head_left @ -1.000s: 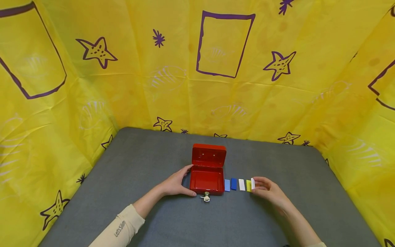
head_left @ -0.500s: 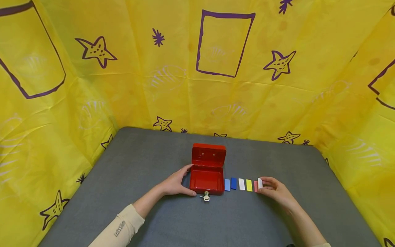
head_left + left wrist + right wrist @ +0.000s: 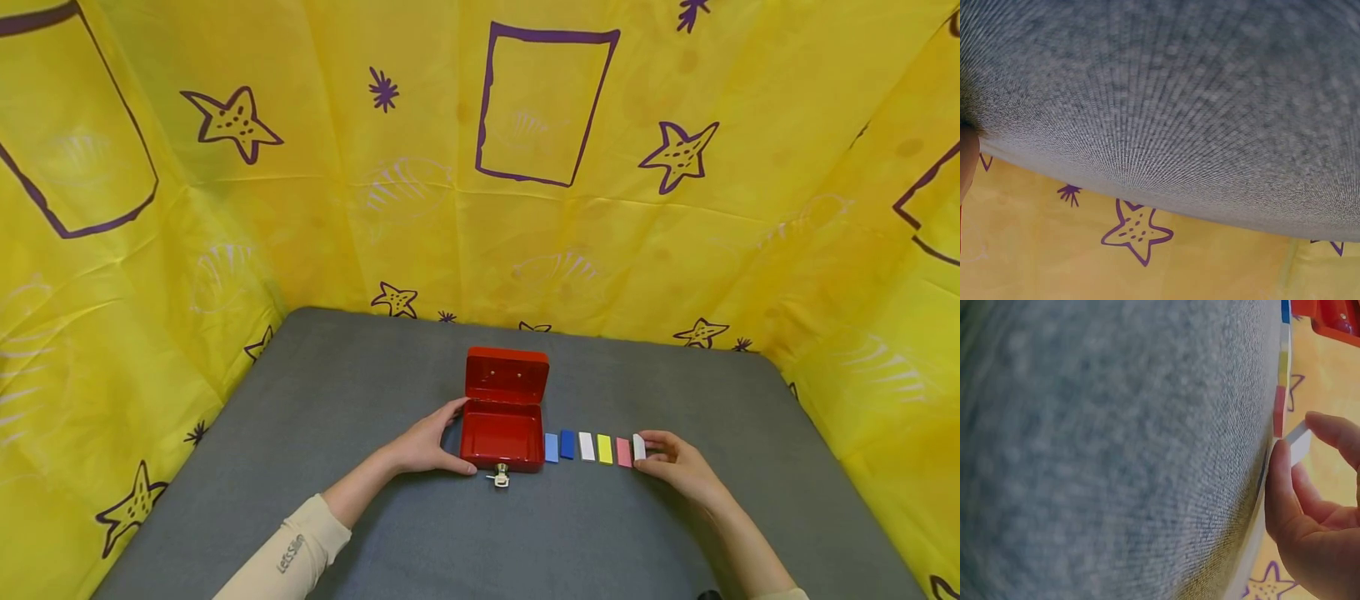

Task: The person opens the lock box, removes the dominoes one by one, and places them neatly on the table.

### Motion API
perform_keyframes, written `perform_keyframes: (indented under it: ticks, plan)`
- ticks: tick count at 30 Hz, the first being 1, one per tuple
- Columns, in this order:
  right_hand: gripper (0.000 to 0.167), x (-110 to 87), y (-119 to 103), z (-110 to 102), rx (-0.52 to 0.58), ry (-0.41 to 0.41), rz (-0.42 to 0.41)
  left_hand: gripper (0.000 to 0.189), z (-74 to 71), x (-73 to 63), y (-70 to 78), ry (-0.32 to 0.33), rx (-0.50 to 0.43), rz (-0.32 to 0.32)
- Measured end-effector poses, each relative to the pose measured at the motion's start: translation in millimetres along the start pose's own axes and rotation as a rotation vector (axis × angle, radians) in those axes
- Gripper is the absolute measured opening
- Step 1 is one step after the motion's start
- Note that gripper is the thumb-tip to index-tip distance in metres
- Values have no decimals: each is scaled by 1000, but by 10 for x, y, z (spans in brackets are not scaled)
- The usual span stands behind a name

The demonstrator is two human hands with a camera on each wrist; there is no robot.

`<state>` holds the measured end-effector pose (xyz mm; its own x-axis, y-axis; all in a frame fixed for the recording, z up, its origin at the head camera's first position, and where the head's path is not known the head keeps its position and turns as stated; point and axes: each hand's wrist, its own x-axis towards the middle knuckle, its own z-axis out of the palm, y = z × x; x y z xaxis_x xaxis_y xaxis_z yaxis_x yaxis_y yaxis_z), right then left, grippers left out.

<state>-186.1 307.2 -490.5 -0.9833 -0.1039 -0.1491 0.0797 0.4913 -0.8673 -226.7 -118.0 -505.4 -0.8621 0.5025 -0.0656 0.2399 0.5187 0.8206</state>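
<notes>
A red metal cash box (image 3: 502,467) stands on the dark grey table with its lid (image 3: 507,375) raised. A lock with a key (image 3: 501,477) shows at its front. My left hand (image 3: 427,442) holds the box's left side, thumb at the front corner and fingers at the back. My right hand (image 3: 678,467) pinches a small flat white block (image 3: 639,447) between thumb and fingers, tilted up on edge. To its left runs a row of blocks: light blue (image 3: 551,447), dark blue (image 3: 567,444), white (image 3: 587,446), yellow (image 3: 604,449) and pink (image 3: 624,452), the pink one nearest.
A yellow cloth (image 3: 420,225) with purple starfish drawings encloses the back and sides. The grey table (image 3: 375,367) spreads around the box and the row. In the left wrist view mainly the table surface (image 3: 1160,112) shows, with a sliver of finger at the left edge.
My right hand has moved to the right with the white block, uncovering the yellow and then the pink block. The left hand and the cash box stay in place.
</notes>
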Motion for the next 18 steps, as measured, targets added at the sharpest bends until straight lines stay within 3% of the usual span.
perform_keyframes:
  ticks: [18]
  plan:
    - [57, -28, -22, -23, -150, 33, 76, 104, 2, -4, 1, -1, -2, -27]
